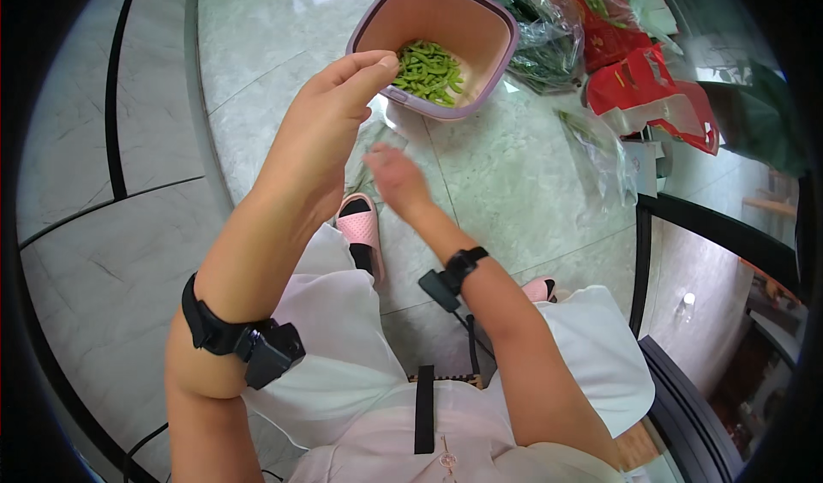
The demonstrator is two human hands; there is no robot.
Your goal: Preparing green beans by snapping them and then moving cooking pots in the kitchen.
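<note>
My left hand (344,107) is raised just in front of the near left rim of a pinkish-purple plastic bin (485,91). Its fingertips are pinched together; whether something small is between them cannot be told. Green bean pods (429,73) lie at the bottom of the bin. Lower and to the right, my right hand (397,177) is blurred, above the floor, and its fingers and any contents are unclear. Under and behind the hands a crumpled, thin greenish thing (373,139) lies on the tiles, partly hidden.
Clear plastic bags of green vegetables (546,52) and red bags (627,87) stand right of the bin. A clear bag (598,152) lies on the tiled floor (514,181) nearer me. My pink slippers (361,229) are below my hands. A black-framed glass panel is at right.
</note>
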